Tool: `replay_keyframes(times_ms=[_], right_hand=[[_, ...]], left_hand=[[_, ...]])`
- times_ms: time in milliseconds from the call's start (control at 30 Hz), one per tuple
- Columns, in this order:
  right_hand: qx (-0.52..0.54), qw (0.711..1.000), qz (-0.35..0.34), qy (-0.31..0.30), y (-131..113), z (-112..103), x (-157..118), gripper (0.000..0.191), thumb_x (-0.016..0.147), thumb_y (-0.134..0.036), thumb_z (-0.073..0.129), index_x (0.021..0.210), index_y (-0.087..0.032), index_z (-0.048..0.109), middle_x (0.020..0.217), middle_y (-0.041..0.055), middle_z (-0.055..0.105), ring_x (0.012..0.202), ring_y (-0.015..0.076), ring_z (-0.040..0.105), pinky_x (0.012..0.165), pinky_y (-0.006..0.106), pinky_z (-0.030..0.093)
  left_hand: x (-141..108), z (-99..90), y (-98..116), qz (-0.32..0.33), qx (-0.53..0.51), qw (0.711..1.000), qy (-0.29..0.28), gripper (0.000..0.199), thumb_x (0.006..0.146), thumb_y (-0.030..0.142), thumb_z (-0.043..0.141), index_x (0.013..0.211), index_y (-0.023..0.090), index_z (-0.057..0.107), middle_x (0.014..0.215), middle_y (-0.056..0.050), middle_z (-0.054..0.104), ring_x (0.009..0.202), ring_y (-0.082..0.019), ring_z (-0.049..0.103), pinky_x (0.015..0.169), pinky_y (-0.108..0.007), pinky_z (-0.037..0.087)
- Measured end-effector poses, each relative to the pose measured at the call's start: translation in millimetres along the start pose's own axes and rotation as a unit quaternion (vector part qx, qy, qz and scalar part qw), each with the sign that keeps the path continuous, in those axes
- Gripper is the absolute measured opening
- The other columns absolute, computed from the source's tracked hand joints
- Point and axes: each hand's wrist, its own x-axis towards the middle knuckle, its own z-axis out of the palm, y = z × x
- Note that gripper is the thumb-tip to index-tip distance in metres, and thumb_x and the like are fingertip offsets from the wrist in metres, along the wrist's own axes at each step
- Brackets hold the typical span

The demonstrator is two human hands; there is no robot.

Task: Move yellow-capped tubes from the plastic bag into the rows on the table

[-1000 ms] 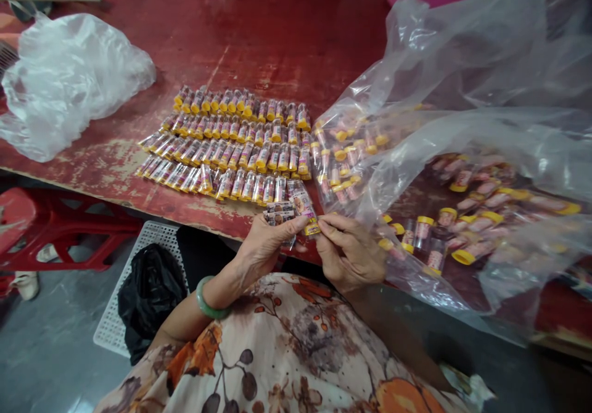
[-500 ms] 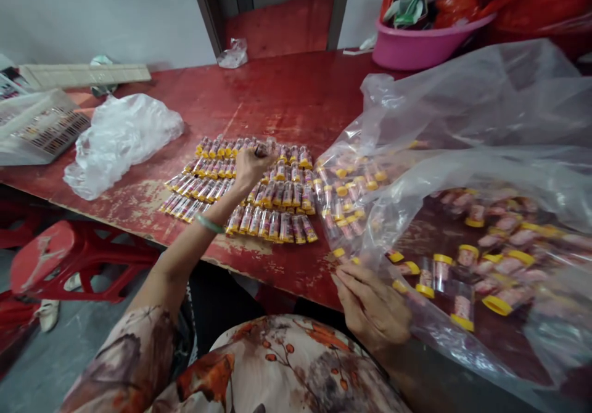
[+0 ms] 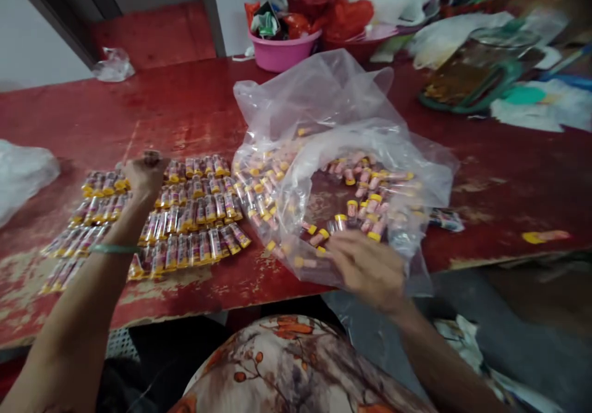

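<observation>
head | left hand (image 3: 145, 174) closed on something small, unclear | right hand (image 3: 365, 269) half open on clear plastic bag (image 3: 342, 95) | yellow-capped vials (image 3: 187, 219) in tight rows, propping one another

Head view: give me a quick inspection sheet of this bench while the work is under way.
Surface: red-painted wooden bench top, paint worn and chipped near the front edge.
Job's things: yellow-capped clear vials in close rows; more lie inside a clear plastic bag.
Clutter: crumpled plastic sheet at left; small printed packet and loose yellow-capped vial at right.
Hands: left hand above the rows, green bangle on its wrist, any hold unclear; right hand blurred, fingers extended at the bag's near edge.
Cables: nothing seen.
Surroundings: pink basin beyond the bench; grey floor below right.
</observation>
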Motion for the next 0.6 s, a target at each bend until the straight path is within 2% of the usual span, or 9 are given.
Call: replay_keyframes(times_ms=[33,100,167,200,267,333,467,533,600], right_hand=[[-0.037,0.999,-0.003,-0.009,20,-8,6,0.02,0.086,-0.005,0.054,0.096,-0.019,0.065,0.09,0.0029,0.07,0.084,0.016,0.068,0.074,0.027,0.054],[-0.128,0.982,0.022,-0.134,62,-17,14,0.025,0.082,-0.002,0.051,0.096,-0.017,0.066,0.098,0.0085,0.069,0.089,0.0215,0.066,0.074,0.032,0.052],[-0.167,0.939,0.03,-0.299,96,-17,17,0.028,0.075,0.001,0.053,0.093,-0.014,0.068,0.104,0.0146,0.066,0.097,0.028,0.062,0.076,0.036,0.049],[-0.163,0.92,0.027,-0.355,109,-13,16,0.029,0.072,0.002,0.054,0.093,-0.013,0.068,0.105,0.0159,0.065,0.099,0.029,0.06,0.078,0.037,0.048],[-0.132,0.905,0.018,-0.403,123,-3,15,0.031,0.072,0.003,0.053,0.093,-0.013,0.069,0.107,0.0153,0.065,0.1,0.0266,0.059,0.083,0.036,0.046],[-0.108,0.911,0.012,-0.398,128,8,15,0.029,0.073,0.002,0.051,0.09,-0.015,0.068,0.104,0.0126,0.065,0.095,0.0221,0.059,0.083,0.033,0.045],[-0.08,0.94,0.022,-0.331,123,12,25,0.012,0.075,-0.006,0.054,0.079,-0.015,0.061,0.09,0.0101,0.064,0.09,0.0219,0.058,0.088,0.036,0.044],[-0.074,0.958,0.038,-0.275,111,4,30,0.005,0.081,-0.014,0.053,0.082,-0.016,0.058,0.088,0.009,0.062,0.09,0.0229,0.057,0.09,0.04,0.044],[-0.024,0.975,0.076,-0.208,86,-6,31,0.009,0.089,-0.021,0.046,0.089,-0.018,0.054,0.09,0.0072,0.059,0.088,0.021,0.058,0.085,0.038,0.048]], left_hand=[[-13,-0.2,2,-0.007,-0.06,0.998,-0.016,0.024,0.095,0.026,0.052,0.074,0.014,0.05,0.056,0.005,0.048,0.069,-0.008,0.05,0.068,-0.016,0.042],[-43,3.2,6,-0.049,-0.224,0.971,-0.067,0.025,0.098,0.026,0.047,0.078,0.013,0.053,0.062,0.005,0.056,0.066,-0.005,0.052,0.065,-0.013,0.044],[-75,11.7,7,-0.123,-0.385,0.904,-0.138,0.023,0.097,0.02,0.046,0.08,0.012,0.057,0.067,0.002,0.063,0.066,-0.006,0.058,0.063,-0.013,0.049],[-91,17.3,6,-0.157,-0.441,0.868,-0.166,0.021,0.096,0.016,0.045,0.081,0.011,0.059,0.07,0.0,0.066,0.068,-0.008,0.061,0.063,-0.015,0.053],[-120,29.6,4,-0.206,-0.483,0.827,-0.202,0.019,0.091,0.008,0.046,0.084,0.009,0.063,0.076,-0.006,0.07,0.069,-0.014,0.067,0.062,-0.022,0.059],[-143,40.9,0,-0.24,-0.5,0.802,-0.224,0.018,0.086,0.002,0.049,0.087,0.008,0.066,0.081,-0.011,0.072,0.068,-0.018,0.07,0.06,-0.028,0.061],[-171,53.1,-5,-0.226,-0.507,0.798,-0.235,0.016,0.079,0.0,0.062,0.09,0.008,0.07,0.082,-0.012,0.074,0.068,-0.022,0.072,0.06,-0.031,0.063],[-180,54.4,-5,-0.219,-0.505,0.8,-0.238,0.017,0.075,0.001,0.068,0.09,0.009,0.07,0.08,-0.011,0.074,0.068,-0.022,0.072,0.059,-0.03,0.063],[-188,55.7,-3,-0.227,-0.509,0.799,-0.226,0.018,0.071,0.002,0.073,0.087,0.01,0.071,0.077,-0.009,0.074,0.065,-0.02,0.072,0.058,-0.028,0.062]])
